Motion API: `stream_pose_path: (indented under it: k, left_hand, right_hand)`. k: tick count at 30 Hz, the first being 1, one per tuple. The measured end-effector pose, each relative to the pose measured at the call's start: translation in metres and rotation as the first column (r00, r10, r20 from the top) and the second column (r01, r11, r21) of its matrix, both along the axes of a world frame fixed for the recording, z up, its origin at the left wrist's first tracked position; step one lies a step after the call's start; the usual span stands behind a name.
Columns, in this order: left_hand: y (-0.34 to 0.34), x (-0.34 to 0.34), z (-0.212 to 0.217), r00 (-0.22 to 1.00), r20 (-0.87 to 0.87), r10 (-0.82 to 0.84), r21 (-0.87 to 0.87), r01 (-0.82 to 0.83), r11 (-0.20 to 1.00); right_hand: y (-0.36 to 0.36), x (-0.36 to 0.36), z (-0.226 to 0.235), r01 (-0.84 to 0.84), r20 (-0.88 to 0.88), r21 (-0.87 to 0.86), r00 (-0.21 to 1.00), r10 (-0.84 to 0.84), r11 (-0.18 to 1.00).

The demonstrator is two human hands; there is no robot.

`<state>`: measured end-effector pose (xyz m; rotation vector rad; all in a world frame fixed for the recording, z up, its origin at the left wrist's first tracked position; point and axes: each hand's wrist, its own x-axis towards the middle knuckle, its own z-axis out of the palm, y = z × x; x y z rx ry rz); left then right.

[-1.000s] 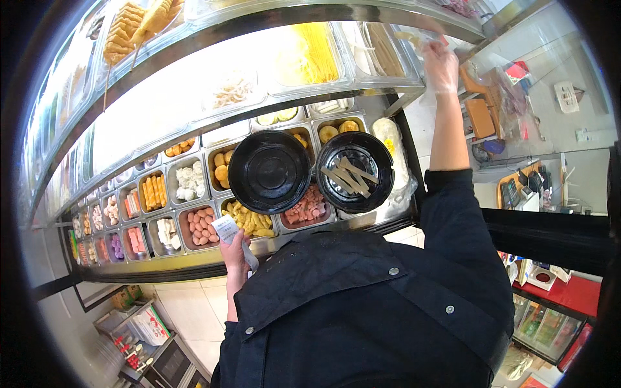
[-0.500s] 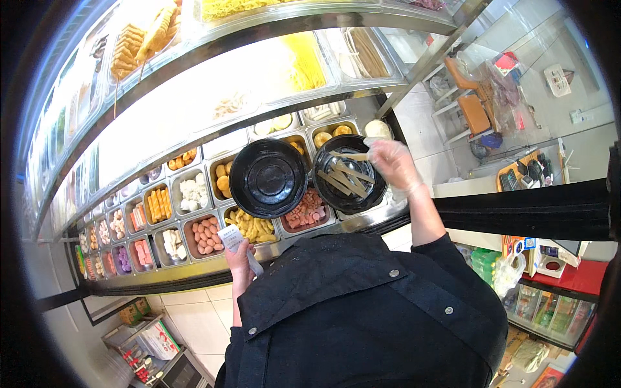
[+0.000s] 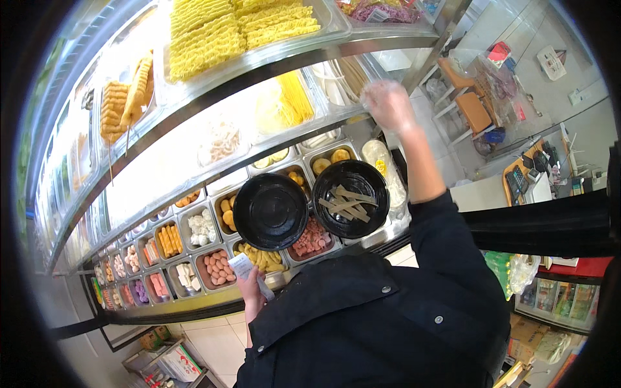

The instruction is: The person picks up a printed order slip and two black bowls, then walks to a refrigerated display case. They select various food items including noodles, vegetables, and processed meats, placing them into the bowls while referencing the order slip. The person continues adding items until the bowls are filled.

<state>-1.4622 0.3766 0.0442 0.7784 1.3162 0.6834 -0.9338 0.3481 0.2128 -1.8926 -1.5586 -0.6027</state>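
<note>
My left hand (image 3: 251, 289) is closed on a white printed paper slip (image 3: 243, 265), just in front of the metal food pans. Up at the right end of the glass shelf, my right hand (image 3: 390, 107) wears a clear plastic glove. It is at the edge of a tray of brown and white noodle strips (image 3: 349, 79), its fingers blurred and partly hidden. Below it a black bowl (image 3: 323, 216) holds several flat greyish-brown strips (image 3: 349, 204). Left of that bowl, and close against it, sits a second black bowl (image 3: 270, 210) with nothing in it. Both rest on top of the pans.
Metal pans hold pinkish sausages (image 3: 218, 268), yellow pieces (image 3: 260, 257) and white balls (image 3: 201, 227). Trays of yellow noodle blocks (image 3: 206, 39) and yellow strands (image 3: 284, 103) occupy the shelves. A wrapped white package (image 3: 383, 165) lies right of the bowls. A metal post (image 3: 424, 64) rises beside my right hand.
My right hand has moved up from the right bowl to the shelf tray. The strip it held now lies in the bowl. My left hand still holds the slip. The view has shifted.
</note>
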Motion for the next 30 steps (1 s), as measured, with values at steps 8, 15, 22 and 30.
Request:
stream_pose_path:
  k: [8,15,22,30]
  left_hand:
    - [0.003,0.005,0.004,0.998,-0.022,0.063,0.004,-0.063,0.998]
    - [-0.002,0.005,-0.006,0.997,0.005,0.072,-0.030,-0.072,0.997]
    - [0.003,0.007,-0.004,0.997,-0.030,0.075,0.003,-0.075,0.997]
    - [0.001,-0.001,-0.005,0.997,-0.019,0.077,0.002,-0.077,0.997]
  right_hand:
    - [0.095,0.066,-0.006,0.252,0.130,-0.778,0.961,-0.244,0.576]
    - [0.111,0.060,-0.006,0.250,0.110,-0.867,0.940,-0.323,0.431]
    - [0.116,0.066,0.001,0.248,0.095,-0.896,0.917,-0.388,0.367]
    - [0.080,0.098,0.017,0.217,0.056,-0.326,0.976,-0.211,0.920]
